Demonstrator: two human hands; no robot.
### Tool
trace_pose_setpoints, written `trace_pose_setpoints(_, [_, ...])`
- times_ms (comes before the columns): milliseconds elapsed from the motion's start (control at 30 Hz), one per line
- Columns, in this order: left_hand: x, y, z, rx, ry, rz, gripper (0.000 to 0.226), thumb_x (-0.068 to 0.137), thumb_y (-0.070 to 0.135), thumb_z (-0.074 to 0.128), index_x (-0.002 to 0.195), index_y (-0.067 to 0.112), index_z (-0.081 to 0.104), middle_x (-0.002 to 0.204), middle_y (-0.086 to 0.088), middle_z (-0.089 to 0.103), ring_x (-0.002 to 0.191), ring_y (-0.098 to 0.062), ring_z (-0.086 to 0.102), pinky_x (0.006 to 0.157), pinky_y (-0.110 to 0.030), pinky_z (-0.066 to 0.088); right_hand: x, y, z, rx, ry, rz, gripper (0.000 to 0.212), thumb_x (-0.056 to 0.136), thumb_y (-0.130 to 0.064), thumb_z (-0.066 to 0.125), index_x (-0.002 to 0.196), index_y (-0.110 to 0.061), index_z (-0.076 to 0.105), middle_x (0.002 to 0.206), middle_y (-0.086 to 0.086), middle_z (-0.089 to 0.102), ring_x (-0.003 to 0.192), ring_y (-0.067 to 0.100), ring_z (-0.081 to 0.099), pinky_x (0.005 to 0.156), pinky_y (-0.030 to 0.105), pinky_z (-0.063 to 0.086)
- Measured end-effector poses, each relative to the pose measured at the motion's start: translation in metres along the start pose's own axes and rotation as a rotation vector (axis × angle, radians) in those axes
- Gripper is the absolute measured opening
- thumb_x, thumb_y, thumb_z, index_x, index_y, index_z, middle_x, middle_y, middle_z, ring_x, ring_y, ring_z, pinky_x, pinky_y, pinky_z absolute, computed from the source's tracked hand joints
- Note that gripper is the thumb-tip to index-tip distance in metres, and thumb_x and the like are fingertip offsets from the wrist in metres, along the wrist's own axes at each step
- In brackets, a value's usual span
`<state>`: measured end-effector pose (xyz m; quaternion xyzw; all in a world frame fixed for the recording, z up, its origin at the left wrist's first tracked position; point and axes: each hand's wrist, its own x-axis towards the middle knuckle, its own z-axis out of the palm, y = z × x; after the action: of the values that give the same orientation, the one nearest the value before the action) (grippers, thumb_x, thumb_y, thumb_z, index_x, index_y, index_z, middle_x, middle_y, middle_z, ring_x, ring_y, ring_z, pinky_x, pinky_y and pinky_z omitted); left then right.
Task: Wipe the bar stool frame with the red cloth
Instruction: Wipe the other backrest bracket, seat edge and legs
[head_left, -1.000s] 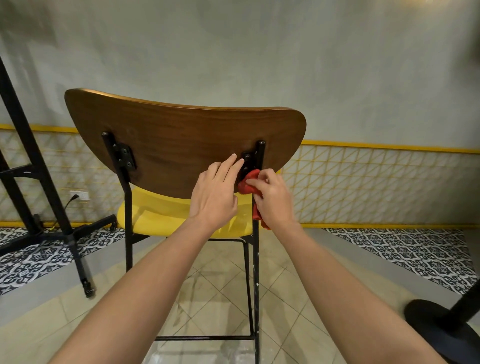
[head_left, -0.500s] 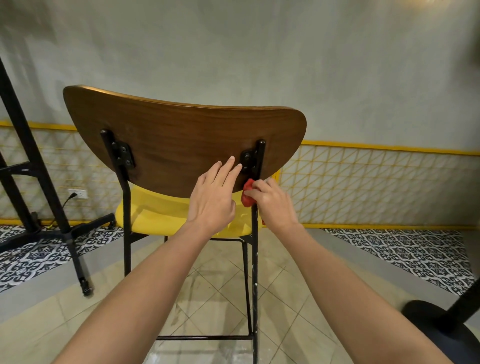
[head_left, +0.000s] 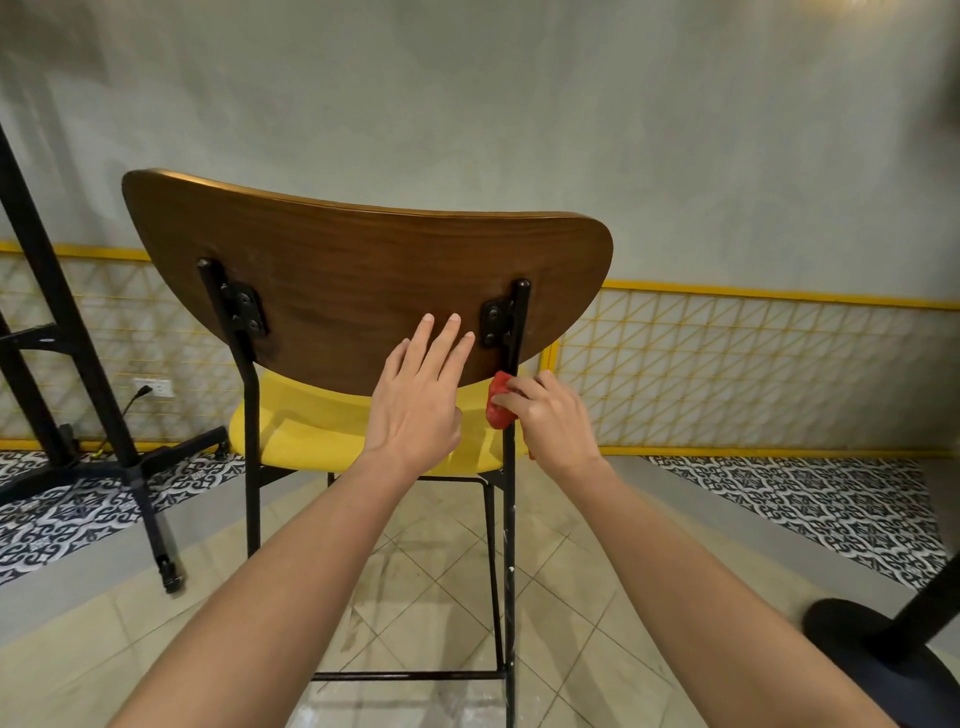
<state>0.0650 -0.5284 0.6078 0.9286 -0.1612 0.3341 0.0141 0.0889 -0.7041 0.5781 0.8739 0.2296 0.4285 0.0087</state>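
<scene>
The bar stool stands in front of me with a brown wooden backrest (head_left: 337, 270), a yellow seat (head_left: 311, 431) and a black metal frame (head_left: 509, 519). My right hand (head_left: 550, 421) grips the red cloth (head_left: 497, 402) around the right rear post, just below the backrest. My left hand (head_left: 421, 400) lies flat on the lower edge of the backrest, fingers spread, holding nothing. The left rear post (head_left: 252, 415) stands untouched.
A black metal stand (head_left: 78, 364) with splayed feet is at the left. A round black pedestal base (head_left: 893, 660) sits at the lower right. Behind the stool is a grey wall with a yellow lattice panel (head_left: 727, 364) and a wall socket (head_left: 153, 387).
My right hand has slid the red cloth down the right post, from the bracket to just below the backrest. My left hand stayed on the backrest.
</scene>
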Motion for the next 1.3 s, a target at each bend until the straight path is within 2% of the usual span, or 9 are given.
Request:
trace_pose_setpoints(133, [0.000,0.001,0.002,-0.022,0.021,0.016,0.074,0.080,0.016,0.061,0.147,0.016,0.030,0.156,-0.007,0.024,0.145,-0.029,0.016,0.113,-0.041,0.025,-0.005,-0.004,0.001,0.152,0.133,0.203,0.040,0.069,0.001,0.076,0.104,-0.017,0.069,0.105,0.005,0.067,0.088,0.027,0.059,0.069,0.038,0.051])
trace_pose_setpoints(267, [0.003,0.004,0.002,-0.042,0.035,0.021,0.074,0.077,0.014,0.063,0.145,0.016,0.034,0.154,-0.007,0.030,0.144,-0.029,0.021,0.111,-0.041,0.028,0.006,-0.007,-0.007,0.355,0.272,0.423,0.035,0.079,0.004,0.063,0.108,-0.016,0.069,0.110,0.001,0.067,0.095,0.023,0.055,0.080,0.022,0.042])
trace_pose_setpoints(500, [0.003,0.005,0.005,-0.043,0.034,0.020,0.073,0.077,0.015,0.064,0.144,0.016,0.035,0.152,-0.008,0.032,0.143,-0.030,0.023,0.109,-0.042,0.030,0.003,-0.008,-0.002,0.380,0.059,0.442,0.035,0.082,0.001,0.062,0.109,-0.019,0.070,0.114,0.001,0.064,0.104,0.022,0.052,0.085,0.032,0.048])
trace_pose_setpoints(600, [0.004,0.008,0.003,-0.052,0.028,0.012,0.073,0.079,0.016,0.062,0.146,0.017,0.033,0.153,-0.007,0.031,0.143,-0.029,0.023,0.109,-0.041,0.030,0.001,-0.002,-0.006,0.356,0.121,0.418,0.035,0.080,0.003,0.061,0.107,-0.018,0.071,0.110,0.002,0.065,0.099,0.022,0.053,0.081,0.023,0.042])
trace_pose_setpoints(733, [0.006,0.012,0.003,-0.086,0.022,-0.013,0.074,0.080,0.016,0.061,0.147,0.017,0.029,0.155,-0.007,0.027,0.144,-0.029,0.020,0.110,-0.041,0.028,0.013,0.001,-0.016,0.505,0.356,0.651,0.035,0.081,0.001,0.060,0.108,-0.019,0.069,0.110,0.000,0.065,0.101,0.018,0.052,0.082,0.007,0.030])
trace_pose_setpoints(833, [0.006,0.012,0.005,-0.072,0.041,-0.007,0.075,0.077,0.016,0.064,0.145,0.016,0.033,0.153,-0.008,0.032,0.142,-0.030,0.025,0.108,-0.042,0.032,0.031,0.000,-0.023,0.577,0.359,0.608,0.034,0.082,-0.003,0.062,0.111,-0.020,0.067,0.111,-0.002,0.065,0.102,0.014,0.052,0.087,0.006,0.031])
trace_pose_setpoints(967, [0.007,0.010,0.007,-0.057,0.049,-0.001,0.078,0.073,0.016,0.066,0.145,0.015,0.034,0.152,-0.007,0.034,0.140,-0.031,0.029,0.106,-0.042,0.035,0.032,-0.011,-0.021,0.667,0.289,0.655,0.035,0.083,-0.008,0.065,0.116,-0.019,0.065,0.110,-0.003,0.065,0.102,0.013,0.053,0.089,0.018,0.037])
trace_pose_setpoints(1133, [0.007,0.012,0.006,-0.057,0.074,-0.001,0.078,0.071,0.015,0.069,0.143,0.014,0.039,0.149,-0.008,0.039,0.137,-0.031,0.036,0.104,-0.043,0.038,0.016,-0.001,-0.021,0.586,0.121,0.630,0.033,0.084,-0.009,0.064,0.114,-0.023,0.066,0.107,-0.004,0.065,0.103,0.014,0.051,0.090,0.022,0.038])
trace_pose_setpoints(1300, [0.010,0.012,0.001,-0.057,0.086,-0.003,0.080,0.070,0.015,0.070,0.143,0.014,0.038,0.149,-0.008,0.038,0.134,-0.029,0.040,0.104,-0.042,0.038,0.040,-0.002,-0.037,0.598,0.398,0.576,0.032,0.081,-0.005,0.064,0.110,-0.019,0.068,0.108,-0.002,0.066,0.101,0.014,0.055,0.088,0.016,0.036])
